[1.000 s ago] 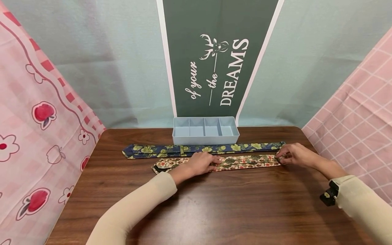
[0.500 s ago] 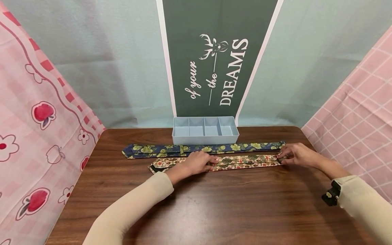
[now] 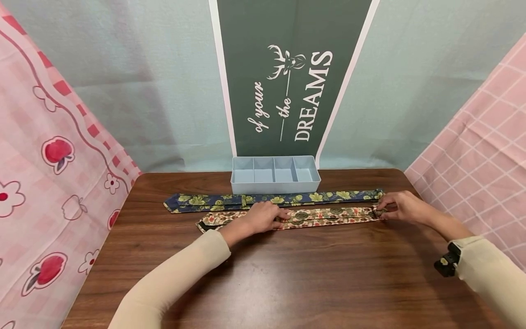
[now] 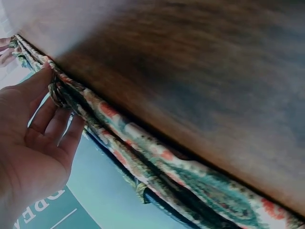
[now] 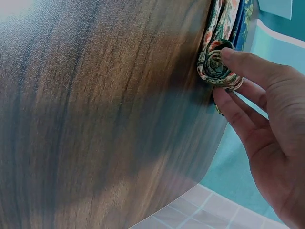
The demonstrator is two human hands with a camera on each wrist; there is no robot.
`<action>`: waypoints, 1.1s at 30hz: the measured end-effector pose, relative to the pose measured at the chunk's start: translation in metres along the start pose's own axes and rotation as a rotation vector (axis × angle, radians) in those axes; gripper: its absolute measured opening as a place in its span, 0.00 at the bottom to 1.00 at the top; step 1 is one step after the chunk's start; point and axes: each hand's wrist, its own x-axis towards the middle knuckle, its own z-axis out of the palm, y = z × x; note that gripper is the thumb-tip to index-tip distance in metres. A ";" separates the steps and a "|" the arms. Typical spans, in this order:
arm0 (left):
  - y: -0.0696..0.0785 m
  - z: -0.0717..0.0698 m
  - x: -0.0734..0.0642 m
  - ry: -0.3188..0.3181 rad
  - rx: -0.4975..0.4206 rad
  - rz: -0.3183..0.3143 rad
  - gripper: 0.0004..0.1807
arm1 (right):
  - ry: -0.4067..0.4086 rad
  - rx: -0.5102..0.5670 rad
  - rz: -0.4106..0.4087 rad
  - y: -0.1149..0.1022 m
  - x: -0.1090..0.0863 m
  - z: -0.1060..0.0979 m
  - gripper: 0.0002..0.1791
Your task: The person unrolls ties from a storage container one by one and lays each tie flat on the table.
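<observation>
A cream necktie [image 3: 328,217] with red and green paisley lies folded lengthwise across the table. My left hand [image 3: 263,217] pinches it near the middle, thumb on the near side and fingers curled on the far side in the left wrist view. At its right end, my right hand [image 3: 404,208] holds a coiled part of the tie; the right wrist view shows this spiral roll [image 5: 217,67] between thumb and fingers. Just behind lies a navy necktie [image 3: 316,198] with yellow-green flowers, stretched out nearly parallel. My right fingers partly cover its right end in the head view.
A pale blue box [image 3: 275,188] with several compartments stands at the back edge of the brown wooden table [image 3: 287,283]. Behind it hangs a green panel [image 3: 246,59] with white lettering. Pink patterned cloths [image 3: 24,151] close off both sides.
The cream tie's left end and my left hand have slid slightly left. My right hand has shifted a little right with the rolled end. The navy tie and box stay put.
</observation>
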 end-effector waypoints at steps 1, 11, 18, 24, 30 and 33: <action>0.001 -0.001 0.000 -0.003 0.003 -0.002 0.21 | 0.001 -0.001 0.006 0.000 0.000 0.000 0.20; 0.008 -0.005 0.006 0.002 0.050 0.013 0.18 | -0.011 -0.012 0.070 -0.006 0.005 0.002 0.18; 0.018 -0.003 0.024 0.098 -0.008 0.094 0.26 | -0.043 -0.004 0.094 -0.007 0.007 0.001 0.17; 0.030 0.000 0.040 0.086 0.008 0.127 0.28 | -0.076 -0.013 0.130 -0.010 0.008 -0.001 0.14; 0.036 0.008 0.052 0.052 0.023 0.138 0.26 | -0.066 -0.016 0.047 -0.007 0.008 -0.002 0.16; 0.037 0.012 0.056 0.039 0.040 0.135 0.25 | -0.050 -0.031 -0.027 -0.005 0.008 -0.001 0.18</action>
